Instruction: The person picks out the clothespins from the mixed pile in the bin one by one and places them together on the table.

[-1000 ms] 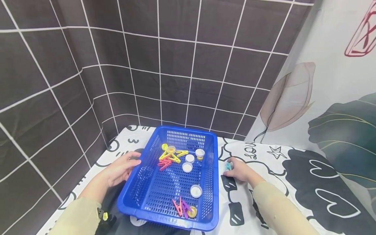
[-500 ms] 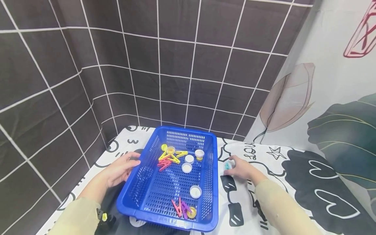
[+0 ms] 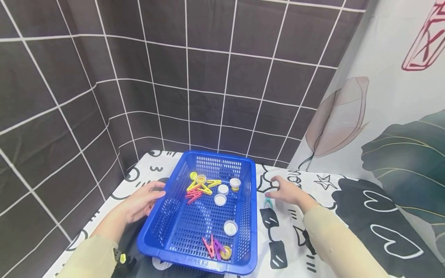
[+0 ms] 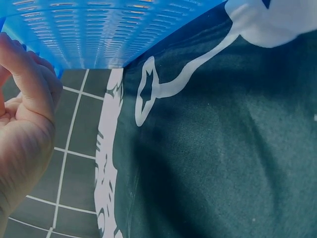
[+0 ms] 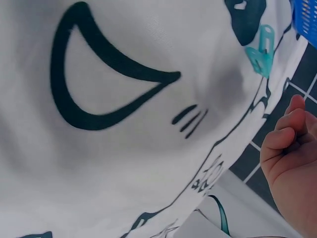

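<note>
Your left hand (image 3: 143, 201) rests loose on that holey plastic basket (image 3: 198, 261); your right hand (image 3: 289, 193) sits wide-ish by the V-shaped teal clip (image 5: 265, 59).

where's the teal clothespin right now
In the head view, the teal clothespin lies on the printed cloth, to the right of the blue basket, beside the right hand.

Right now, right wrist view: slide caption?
Right hand near a teal clip on patterned cloth, blue basket at upper right.
</note>
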Available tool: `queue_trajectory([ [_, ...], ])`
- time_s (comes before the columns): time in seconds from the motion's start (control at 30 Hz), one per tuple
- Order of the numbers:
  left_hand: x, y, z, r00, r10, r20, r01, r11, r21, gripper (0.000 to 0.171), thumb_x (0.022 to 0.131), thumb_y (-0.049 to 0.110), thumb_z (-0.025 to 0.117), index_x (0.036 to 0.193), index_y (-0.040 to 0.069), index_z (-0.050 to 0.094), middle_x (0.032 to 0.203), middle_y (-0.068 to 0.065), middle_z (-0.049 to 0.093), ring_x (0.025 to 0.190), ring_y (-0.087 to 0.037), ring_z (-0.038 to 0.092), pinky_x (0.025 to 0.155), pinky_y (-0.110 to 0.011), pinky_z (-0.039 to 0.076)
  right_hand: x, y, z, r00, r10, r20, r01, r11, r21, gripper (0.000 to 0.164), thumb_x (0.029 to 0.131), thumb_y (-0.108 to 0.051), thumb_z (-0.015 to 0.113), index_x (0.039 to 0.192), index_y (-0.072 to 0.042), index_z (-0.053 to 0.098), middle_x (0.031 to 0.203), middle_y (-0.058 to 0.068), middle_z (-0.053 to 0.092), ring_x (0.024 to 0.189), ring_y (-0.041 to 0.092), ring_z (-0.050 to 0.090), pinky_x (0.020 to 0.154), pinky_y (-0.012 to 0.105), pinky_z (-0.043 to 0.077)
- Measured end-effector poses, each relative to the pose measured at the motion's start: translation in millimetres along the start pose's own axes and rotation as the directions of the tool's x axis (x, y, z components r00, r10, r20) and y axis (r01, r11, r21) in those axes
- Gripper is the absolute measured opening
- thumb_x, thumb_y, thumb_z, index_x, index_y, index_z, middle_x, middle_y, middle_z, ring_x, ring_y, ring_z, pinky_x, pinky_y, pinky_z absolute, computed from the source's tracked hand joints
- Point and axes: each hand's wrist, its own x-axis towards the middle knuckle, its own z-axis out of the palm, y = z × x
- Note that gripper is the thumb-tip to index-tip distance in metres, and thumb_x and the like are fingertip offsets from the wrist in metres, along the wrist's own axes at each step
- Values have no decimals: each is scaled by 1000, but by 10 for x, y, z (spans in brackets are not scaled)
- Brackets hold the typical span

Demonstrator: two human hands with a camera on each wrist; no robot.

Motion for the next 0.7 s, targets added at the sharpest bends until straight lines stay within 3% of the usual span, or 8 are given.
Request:
queue_trajectory([
  [0.33,9,-13,-17,1000,-4,-12,4,1000,5,45,97,14,49,129,-2,21,93,-11,67,70,-18,67,58,-34,58,26,-18,-118,999,-46,-23,45,999,-9,69,83,-40,65,129,6,41,120,31,53,105,44,54,89,56,45],
  [0.7,5,-17,-13,1000,3,-1,-3,1000,5,48,97,15,49,131,-4,19,92,-11,67,70,-19,67,57,-34,58,60,-150,-269,999,-43,-24,43,999,2,69,84,-40,65,131,3,40,106,25,59,92,34,60,73,45,53],
])
